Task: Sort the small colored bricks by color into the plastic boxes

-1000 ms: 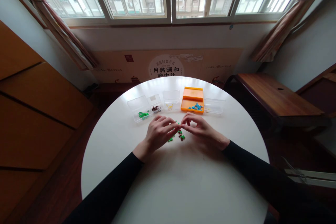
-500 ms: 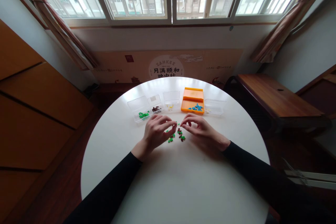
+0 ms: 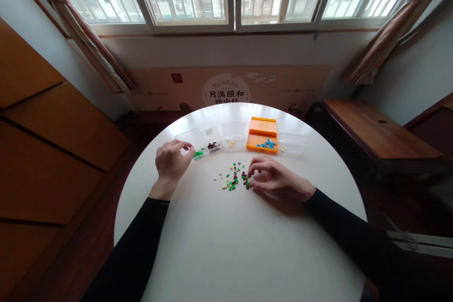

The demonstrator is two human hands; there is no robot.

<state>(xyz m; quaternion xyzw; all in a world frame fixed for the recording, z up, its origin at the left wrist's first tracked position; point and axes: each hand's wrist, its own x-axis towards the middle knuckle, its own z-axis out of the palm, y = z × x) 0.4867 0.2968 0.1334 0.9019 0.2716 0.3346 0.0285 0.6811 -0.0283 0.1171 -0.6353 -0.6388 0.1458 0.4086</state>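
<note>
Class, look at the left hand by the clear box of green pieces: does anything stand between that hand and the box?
Nothing visible does. The left hand is at the near edge of the clear box with green pieces; the loose pile lies to its right, beside the right hand.

White table (image 3: 247,245); orange box (image 3: 262,134); green pieces (image 3: 198,153); black sleeves (image 3: 141,245).
</note>
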